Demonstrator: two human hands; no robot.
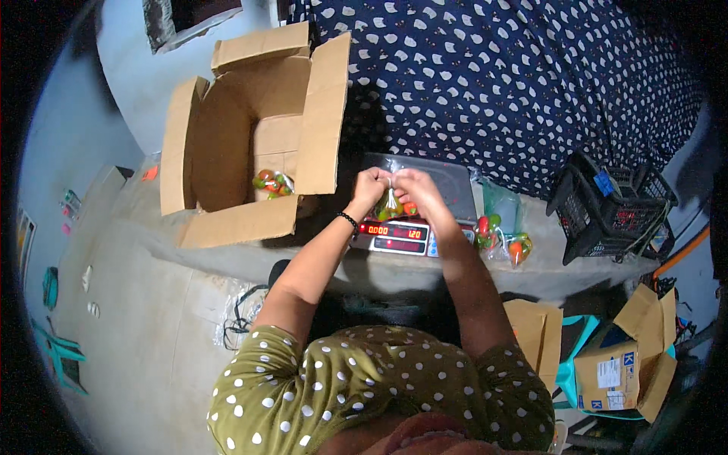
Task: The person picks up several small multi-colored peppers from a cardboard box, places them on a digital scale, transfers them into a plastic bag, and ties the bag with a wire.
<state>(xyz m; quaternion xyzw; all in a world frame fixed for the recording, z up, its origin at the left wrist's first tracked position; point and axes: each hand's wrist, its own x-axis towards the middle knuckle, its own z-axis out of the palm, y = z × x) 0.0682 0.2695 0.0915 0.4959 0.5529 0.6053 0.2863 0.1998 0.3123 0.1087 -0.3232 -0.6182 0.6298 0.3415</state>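
My left hand (369,187) and my right hand (416,188) meet in front of me, fingers pinched together at the gathered neck of a clear plastic bag (390,208). Red and green vegetables, peppers or tomatoes by their look, fill that bag. It hangs over the front of a digital scale (452,188) with a dark flat pan and a lit red display. To the right of the scale lie two similar filled bags, one a red-and-green bag (487,230) and one an orange-and-green bag (519,248). My fingers hide the bag's neck.
An open cardboard box (322,114) stands at left, with filled bags (273,184) inside. A black plastic crate (607,201) sits at right on the concrete ledge (546,271). Behind hangs a dark patterned cloth (485,83). Another open carton (607,373) is at lower right.
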